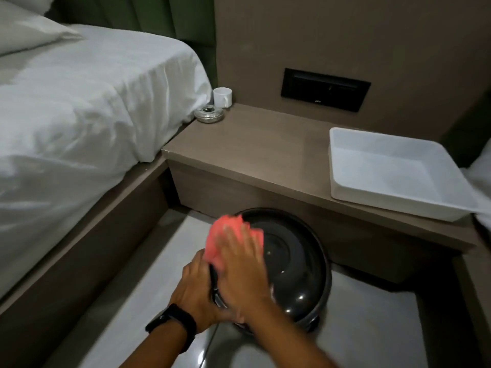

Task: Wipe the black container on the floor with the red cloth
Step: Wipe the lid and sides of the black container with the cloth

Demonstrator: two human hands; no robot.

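Observation:
A round, glossy black container (295, 264) with a domed lid stands on the pale tiled floor in front of the bedside shelf. A red cloth (225, 236) lies on the lid's left side. My right hand (241, 269) is spread flat on the cloth, pressing it against the lid; the hand is motion-blurred. My left hand (195, 285), with a black band on the wrist, grips the container's left rim. The near-left part of the container is hidden by both hands.
A low brown bedside shelf (265, 155) runs behind the container, carrying a white tray (340, 166) at right, a white mug (222, 96) and a small metal ashtray (208, 115) at left. A bed with white sheets (79, 115) fills the left. A black wall panel (325, 89) sits above.

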